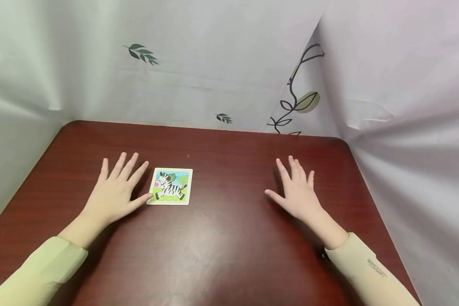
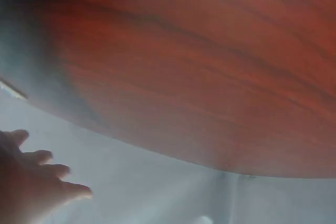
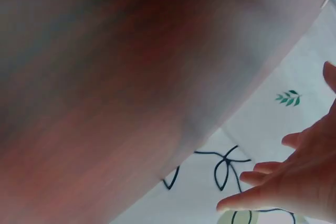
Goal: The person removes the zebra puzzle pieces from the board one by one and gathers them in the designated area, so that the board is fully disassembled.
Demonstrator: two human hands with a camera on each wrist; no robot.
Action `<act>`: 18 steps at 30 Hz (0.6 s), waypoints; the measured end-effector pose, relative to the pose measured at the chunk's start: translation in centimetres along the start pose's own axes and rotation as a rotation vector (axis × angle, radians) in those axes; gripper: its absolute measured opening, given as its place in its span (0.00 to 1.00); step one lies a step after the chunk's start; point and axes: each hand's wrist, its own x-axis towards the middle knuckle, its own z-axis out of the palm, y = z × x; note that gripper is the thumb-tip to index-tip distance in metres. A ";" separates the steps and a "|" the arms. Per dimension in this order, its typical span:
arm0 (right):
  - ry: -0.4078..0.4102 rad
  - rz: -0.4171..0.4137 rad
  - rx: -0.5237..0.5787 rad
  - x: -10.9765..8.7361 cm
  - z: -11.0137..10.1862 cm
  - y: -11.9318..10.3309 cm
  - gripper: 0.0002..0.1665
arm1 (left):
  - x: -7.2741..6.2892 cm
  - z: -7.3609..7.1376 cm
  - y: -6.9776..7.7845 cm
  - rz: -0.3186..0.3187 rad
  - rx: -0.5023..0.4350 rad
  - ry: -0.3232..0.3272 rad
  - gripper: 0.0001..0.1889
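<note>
A square card with a zebra picture and a white border point(image 1: 171, 187) lies flat on the dark red-brown wooden table point(image 1: 222, 238), left of centre. My left hand point(image 1: 114, 191) is spread out beside it, palm down, its thumb tip at the card's lower left edge; whether it touches is hard to tell. Off to the right, my right hand point(image 1: 296, 191) has its fingers spread and holds nothing. In the left wrist view the left hand point(image 2: 37, 182) shows only in part at the lower left corner. The right hand point(image 3: 294, 177) appears at the right edge of its wrist view.
Pale cloth point(image 1: 199, 63) printed with leaves hangs behind the table and along both sides. The table's far edge point(image 1: 206, 128) runs close to the cloth. Light sleeves point(image 1: 53, 263) cover both forearms.
</note>
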 end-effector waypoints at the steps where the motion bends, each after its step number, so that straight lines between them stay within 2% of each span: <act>1: 0.003 -0.013 0.008 0.2 0.0 -0.3 0.59 | 0.1 0.1 -0.1 0.025 0.002 0.003 0.48; 7: -0.014 -0.061 0.077 1.5 -0.4 -2.5 0.52 | 0.8 0.7 -0.6 0.166 -0.012 0.006 0.50; 12: -0.035 -0.106 0.148 2.8 -0.3 -4.3 0.47 | 1.3 1.1 -0.9 0.223 -0.031 -0.019 0.51; 18: -0.039 -0.197 0.256 4.4 0.2 -6.9 0.42 | 1.8 1.7 -1.2 0.273 -0.042 -0.038 0.51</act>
